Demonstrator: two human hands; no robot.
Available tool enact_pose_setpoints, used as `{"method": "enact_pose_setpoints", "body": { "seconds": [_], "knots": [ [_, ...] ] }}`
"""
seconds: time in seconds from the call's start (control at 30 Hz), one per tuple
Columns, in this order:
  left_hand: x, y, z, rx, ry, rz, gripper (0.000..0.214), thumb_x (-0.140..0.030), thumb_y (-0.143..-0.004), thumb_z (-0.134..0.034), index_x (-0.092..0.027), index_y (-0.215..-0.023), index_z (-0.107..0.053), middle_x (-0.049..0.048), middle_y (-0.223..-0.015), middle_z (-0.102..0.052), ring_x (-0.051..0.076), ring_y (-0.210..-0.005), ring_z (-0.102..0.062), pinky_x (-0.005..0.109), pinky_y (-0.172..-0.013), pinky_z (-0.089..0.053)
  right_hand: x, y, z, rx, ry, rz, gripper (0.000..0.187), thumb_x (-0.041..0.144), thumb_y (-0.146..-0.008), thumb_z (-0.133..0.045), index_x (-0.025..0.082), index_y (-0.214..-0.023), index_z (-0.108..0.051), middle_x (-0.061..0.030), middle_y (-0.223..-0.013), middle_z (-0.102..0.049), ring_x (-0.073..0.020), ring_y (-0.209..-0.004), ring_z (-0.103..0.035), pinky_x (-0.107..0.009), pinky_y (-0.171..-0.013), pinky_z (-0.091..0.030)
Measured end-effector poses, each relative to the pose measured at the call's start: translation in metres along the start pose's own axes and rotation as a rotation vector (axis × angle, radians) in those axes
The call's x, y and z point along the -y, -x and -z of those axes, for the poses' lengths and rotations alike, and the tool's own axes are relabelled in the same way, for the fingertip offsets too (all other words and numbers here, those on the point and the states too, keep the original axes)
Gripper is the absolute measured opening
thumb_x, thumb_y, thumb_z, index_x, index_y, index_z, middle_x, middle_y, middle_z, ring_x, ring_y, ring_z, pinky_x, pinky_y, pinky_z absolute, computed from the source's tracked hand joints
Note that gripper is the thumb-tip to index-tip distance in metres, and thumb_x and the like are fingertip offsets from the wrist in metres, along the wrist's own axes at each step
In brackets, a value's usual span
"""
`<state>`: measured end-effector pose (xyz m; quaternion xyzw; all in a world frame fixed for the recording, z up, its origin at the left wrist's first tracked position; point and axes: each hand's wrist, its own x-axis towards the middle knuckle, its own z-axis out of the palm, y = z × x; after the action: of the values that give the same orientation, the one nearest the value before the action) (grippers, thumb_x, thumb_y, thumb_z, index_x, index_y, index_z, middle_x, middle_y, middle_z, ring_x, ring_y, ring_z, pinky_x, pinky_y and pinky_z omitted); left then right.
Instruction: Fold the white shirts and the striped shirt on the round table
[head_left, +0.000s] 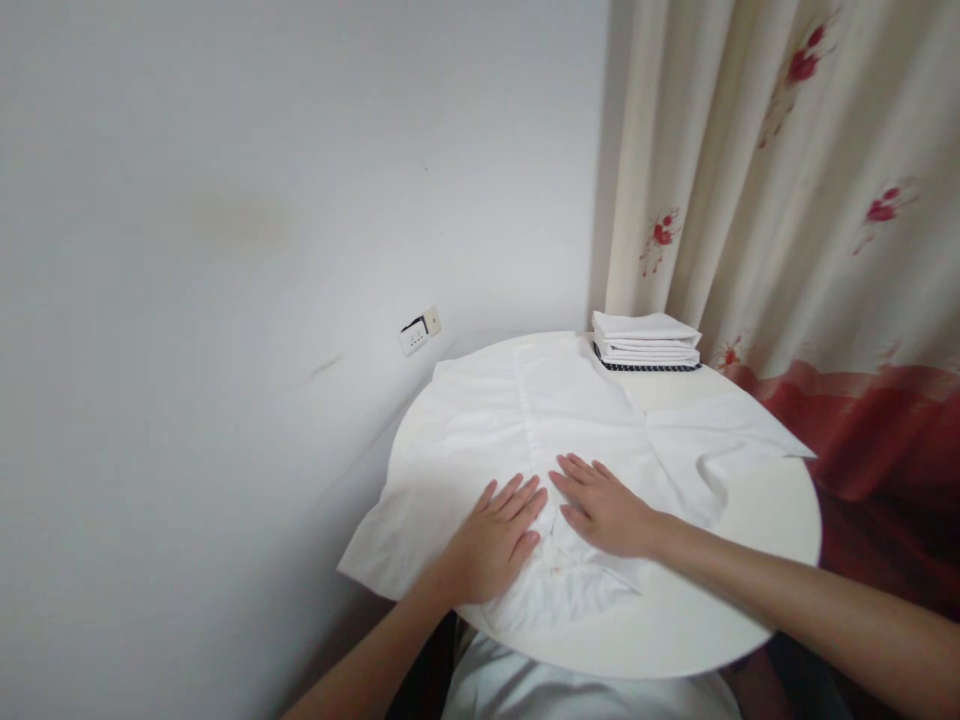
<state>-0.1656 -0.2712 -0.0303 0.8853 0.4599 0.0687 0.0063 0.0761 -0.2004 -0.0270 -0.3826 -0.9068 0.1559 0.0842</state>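
A white shirt (577, 400) lies spread over the round white table, one sleeve (739, 425) reaching past the right edge and another part hanging over the left edge. My left hand (499, 540) rests flat on the near part of the cloth, fingers stretched out. Close beside it, my right hand (604, 505) also lies flat on the shirt with its fingers extended. Neither hand grips anything. Below the hands, the near end of the shirt is wrinkled and shows a small reddish mark.
At the table's (780, 530) far edge sits a stack of folded white cloth (646, 340) on a black patterned base. A wall with a socket (414, 337) stands on the left. Behind the table on the right hangs a floral curtain (810, 200) with a red lower band.
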Motion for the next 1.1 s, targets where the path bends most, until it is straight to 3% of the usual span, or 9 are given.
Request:
{"method": "enact_pose_setpoints", "body": {
  "seconds": [0.13, 0.33, 0.53, 0.8, 0.93, 1.1],
  "knots": [
    [0.000, 0.001, -0.003, -0.017, -0.014, 0.011, 0.056, -0.033, -0.104, -0.039, -0.024, -0.159, -0.028, 0.0048, -0.165, -0.026, 0.025, -0.154, -0.021, 0.052, -0.124, -0.023, 0.010, -0.015, -0.002, -0.107, 0.012, 0.029, 0.060, 0.044, -0.104, -0.030, 0.013, -0.154, -0.041, -0.0152, -0.163, -0.028, -0.0287, -0.153, -0.022, -0.052, -0.121, -0.023],
    [-0.003, 0.000, -0.001, -0.010, -0.003, 0.029, 0.059, -0.031, -0.103, -0.041, -0.021, -0.159, -0.026, 0.0063, -0.165, -0.027, 0.025, -0.153, -0.022, 0.052, -0.123, -0.024, 0.010, -0.016, -0.020, -0.092, 0.088, 0.037, 0.061, 0.047, -0.106, -0.024, 0.017, -0.158, -0.035, -0.0132, -0.165, -0.024, -0.0291, -0.153, -0.019, -0.055, -0.123, -0.016],
    [-0.007, 0.000, 0.005, 0.018, 0.030, 0.077, 0.053, -0.035, -0.103, -0.043, -0.029, -0.155, -0.037, 0.0025, -0.164, -0.029, 0.026, -0.153, -0.024, 0.055, -0.123, -0.021, 0.005, -0.018, -0.023, -0.108, 0.073, 0.011, 0.065, 0.050, -0.105, -0.019, 0.016, -0.160, -0.029, -0.0126, -0.165, -0.024, -0.0270, -0.154, -0.017, -0.054, -0.124, -0.016],
    [-0.002, 0.002, 0.002, -0.007, 0.056, 0.098, 0.054, -0.039, -0.103, -0.045, -0.035, -0.156, -0.035, 0.0005, -0.164, -0.030, 0.027, -0.153, -0.023, 0.058, -0.123, -0.020, 0.006, -0.017, -0.020, -0.095, 0.027, -0.036, 0.072, 0.052, -0.103, -0.025, 0.008, -0.160, -0.025, -0.0156, -0.165, -0.024, -0.0268, -0.153, -0.019, -0.049, -0.124, -0.016],
    [-0.001, 0.002, -0.002, -0.010, 0.041, 0.106, 0.055, -0.039, -0.102, -0.046, -0.036, -0.156, -0.035, 0.0003, -0.164, -0.031, 0.029, -0.153, -0.023, 0.058, -0.122, -0.021, -0.011, -0.033, -0.007, -0.122, 0.020, -0.114, 0.069, 0.047, -0.103, -0.026, 0.006, -0.159, -0.025, -0.0162, -0.166, -0.022, -0.0259, -0.154, -0.016, -0.046, -0.123, -0.017],
    [-0.004, 0.004, -0.006, -0.025, 0.013, 0.141, 0.056, -0.039, -0.101, -0.047, -0.035, -0.156, -0.034, 0.0011, -0.164, -0.030, 0.031, -0.153, -0.023, 0.060, -0.121, -0.022, -0.063, -0.076, 0.016, -0.125, 0.152, -0.244, 0.067, 0.046, -0.103, -0.030, 0.011, -0.159, -0.026, -0.0163, -0.168, -0.013, -0.0294, -0.155, -0.006, -0.053, -0.122, -0.011]
  ]
}}
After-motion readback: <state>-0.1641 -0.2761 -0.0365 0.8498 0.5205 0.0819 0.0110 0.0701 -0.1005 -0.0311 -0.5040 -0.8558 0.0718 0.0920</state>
